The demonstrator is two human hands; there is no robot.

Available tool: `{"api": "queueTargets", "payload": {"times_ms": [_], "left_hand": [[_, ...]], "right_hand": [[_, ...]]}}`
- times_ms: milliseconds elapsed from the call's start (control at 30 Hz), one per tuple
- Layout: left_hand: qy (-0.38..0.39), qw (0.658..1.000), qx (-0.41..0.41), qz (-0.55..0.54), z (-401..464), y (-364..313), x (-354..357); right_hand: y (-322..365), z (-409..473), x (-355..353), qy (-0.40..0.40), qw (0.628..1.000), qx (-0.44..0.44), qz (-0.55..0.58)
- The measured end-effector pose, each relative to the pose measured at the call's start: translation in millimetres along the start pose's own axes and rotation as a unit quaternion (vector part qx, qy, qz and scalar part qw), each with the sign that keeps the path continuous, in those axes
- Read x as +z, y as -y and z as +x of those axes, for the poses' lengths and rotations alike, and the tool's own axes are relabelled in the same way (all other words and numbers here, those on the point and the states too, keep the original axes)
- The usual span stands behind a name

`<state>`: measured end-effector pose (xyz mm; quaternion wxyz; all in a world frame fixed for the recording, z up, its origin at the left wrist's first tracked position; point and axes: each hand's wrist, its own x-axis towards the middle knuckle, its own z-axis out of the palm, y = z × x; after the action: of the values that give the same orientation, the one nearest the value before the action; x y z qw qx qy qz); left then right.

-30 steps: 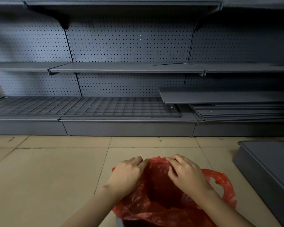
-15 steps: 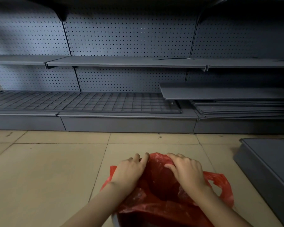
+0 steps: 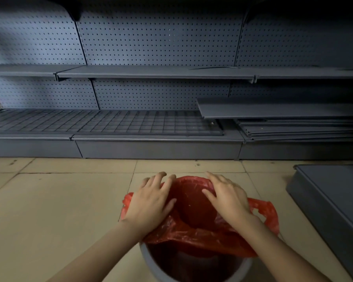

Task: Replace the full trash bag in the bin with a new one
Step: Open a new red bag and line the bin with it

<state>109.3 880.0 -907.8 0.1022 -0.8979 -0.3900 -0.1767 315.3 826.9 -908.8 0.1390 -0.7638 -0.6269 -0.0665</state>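
As left hand (image 3: 151,202) and right hand (image 3: 227,197) rest spread, seemingly flat, on one red bag (image 3: 192,206), one bin (image 3: 149,261).

Bag (image 3: 194,231): red, glossy, lighter where creased. Bin (image 3: 149,261): a grey rim is shown, the inside darkened to deep red. Floor (image 3: 59,200): beige tiles, divided by thin dark lines — a few dark specks are noted. Pegboard (image 3: 159,37): blue-grey, dotted throughout with even rows of small dark holes. Shelf (image 3: 151,71): plain grey. Rack (image 3: 110,123): dark grey, crossed in a square mesh. Panel (image 3: 330,200): plain dark grey.
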Motion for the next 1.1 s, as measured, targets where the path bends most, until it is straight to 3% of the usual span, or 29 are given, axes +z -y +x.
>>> {"api": "queueTargets", "payload": {"times_ms": [200,433,600,767,933,1100], "left_hand": [[-0.021,0.987,0.145,-0.071,-26.0,-22.4,-37.6],[0.008,0.971,0.235,-0.035,-60.8,-27.0,-47.1],[-0.001,0.973,0.230,-0.022,-71.8,-22.4,-48.9],[0.009,0.971,0.238,-0.022,-77.7,-24.8,-48.5],[0.005,0.970,0.243,-0.016,-75.8,-23.8,-52.8],[-0.036,0.950,0.309,-0.038,-82.7,-23.4,-59.1]], "right_hand": [[13.8,-35.9,-25.6,-0.130,0.979,-0.118,0.104],[9.7,-88.0,-43.3,-0.064,0.960,-0.249,0.108],[-5.4,-108.8,-49.4,-0.026,0.947,-0.319,0.025],[-12.4,-111.9,-51.3,-0.020,0.945,-0.326,-0.019],[-8.4,-120.5,-63.1,0.027,0.941,-0.334,0.051],[-11.7,-128.5,-65.8,0.056,0.921,-0.379,0.073]]}}
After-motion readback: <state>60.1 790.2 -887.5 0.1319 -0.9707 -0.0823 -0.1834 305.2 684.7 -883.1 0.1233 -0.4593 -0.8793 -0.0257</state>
